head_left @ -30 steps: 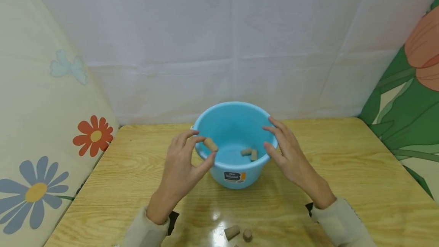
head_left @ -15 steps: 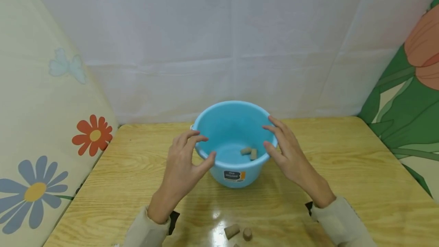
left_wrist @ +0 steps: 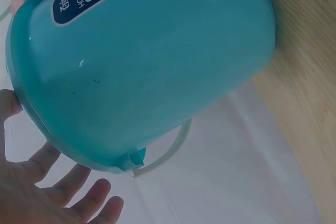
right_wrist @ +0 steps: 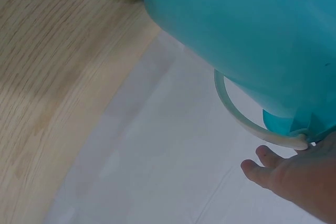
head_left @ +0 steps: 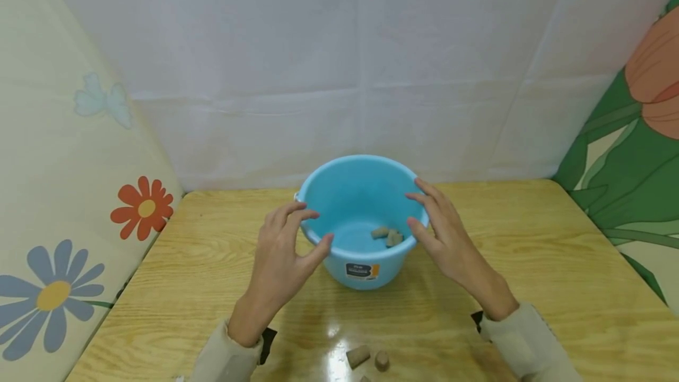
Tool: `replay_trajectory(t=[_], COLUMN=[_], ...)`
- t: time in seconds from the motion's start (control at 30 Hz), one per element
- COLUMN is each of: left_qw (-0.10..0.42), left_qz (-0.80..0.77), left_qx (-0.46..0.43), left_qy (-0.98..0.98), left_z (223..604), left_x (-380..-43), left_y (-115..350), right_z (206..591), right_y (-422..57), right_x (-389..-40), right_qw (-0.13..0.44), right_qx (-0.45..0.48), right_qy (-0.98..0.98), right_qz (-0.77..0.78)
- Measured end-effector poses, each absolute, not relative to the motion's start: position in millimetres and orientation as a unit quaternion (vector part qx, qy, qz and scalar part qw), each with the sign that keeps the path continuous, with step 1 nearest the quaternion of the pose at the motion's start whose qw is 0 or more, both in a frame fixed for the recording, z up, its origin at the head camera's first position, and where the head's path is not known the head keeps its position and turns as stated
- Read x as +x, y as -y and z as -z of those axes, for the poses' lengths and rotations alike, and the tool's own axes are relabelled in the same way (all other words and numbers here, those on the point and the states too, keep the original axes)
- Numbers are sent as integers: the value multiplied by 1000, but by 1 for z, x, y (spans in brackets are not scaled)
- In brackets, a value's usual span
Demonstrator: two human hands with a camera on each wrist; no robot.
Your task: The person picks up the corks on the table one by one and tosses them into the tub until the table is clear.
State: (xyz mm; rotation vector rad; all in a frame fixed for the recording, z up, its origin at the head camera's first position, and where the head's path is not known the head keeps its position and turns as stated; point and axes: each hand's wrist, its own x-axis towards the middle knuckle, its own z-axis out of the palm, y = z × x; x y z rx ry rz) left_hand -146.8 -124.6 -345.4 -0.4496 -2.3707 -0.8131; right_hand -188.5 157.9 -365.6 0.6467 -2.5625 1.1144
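A light blue bucket (head_left: 335, 264) stands upright at the far middle of the table. Inside it, right of centre on the bottom, lies a small cluster of brown corks (head_left: 394, 237). My left hand (head_left: 281, 252) is at the bucket's left rim, thumb and fingers spread apart with nothing between them. At the right rim is my right hand (head_left: 451, 246), its fingers loosely bent and the thumb reaching over the edge. In the right wrist view that hand lies close by the bucket's pale handle (right_wrist: 244, 121). Below the bucket, more corks (head_left: 358, 356) lie on the wooden table.
One cork (head_left: 382, 361) stands on end near the front edge of the view, and part of another shows below. A white cloth (head_left: 254, 75) hangs behind the table (head_left: 530, 240). Flower-patterned panels (head_left: 53, 164) rise at both sides.
My left hand let go of the cork it pinched, and an extra cork now shows among those in the bucket. Both hands have stayed nearly in place.
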Motion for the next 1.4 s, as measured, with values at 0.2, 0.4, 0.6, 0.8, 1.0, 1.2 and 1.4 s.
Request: replay_trajectory(t=[0.2,0.4,0.6,0.8,1.0,1.2,1.4], left_qw=[324,339,358,362,349,346,335], left_qz=[295,294,290,279,267,254,235], left_qx=[-182,-182,-192,-194,-183,-186,-195], left_qy=[880,875,867,868,880,884,891], left_z=[348,349,351,354,356,361,372], left_x=[-143,-137,-131,-125,-118,-114,-110], left_y=[130,137,142,144,145,147,147], right_z=[365,365,365,365,365,365,365], right_y=[-158,-158,-158,-157,-157,-157,-157], right_x=[-188,-188,-188,-188,-188,-188,-188], right_qw=[137,140,138,136,133,137,140], right_qx=[224,226,225,225,223,224,226], right_qy=[885,883,883,884,885,883,881], right_qz=[-386,-386,-387,-387,-386,-390,-393])
